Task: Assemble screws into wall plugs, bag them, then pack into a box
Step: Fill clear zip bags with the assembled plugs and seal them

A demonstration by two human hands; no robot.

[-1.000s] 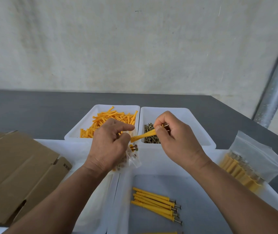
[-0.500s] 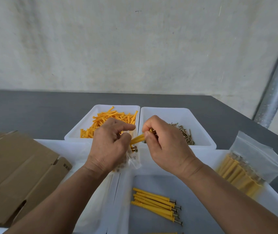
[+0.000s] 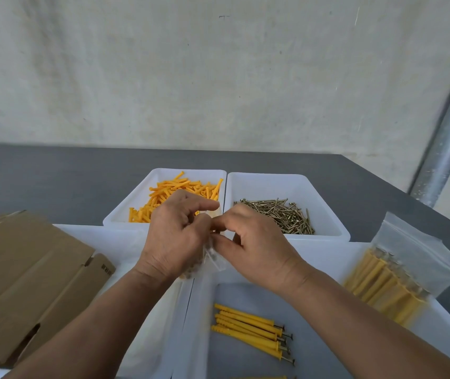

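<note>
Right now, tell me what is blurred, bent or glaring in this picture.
Head view: motion blur smears the filled bag at the right edge and the small bag held between the left hand and right hand; the screws in their tray look fairly sharp; the metal pole curves slightly, likely lens distortion; light is soft, without glare.

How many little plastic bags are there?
2. The filled bag lies at the right on a white tray. The second bag is in the middle: the left hand grips it, the right hand pinches its mouth. More may be hidden.
</note>
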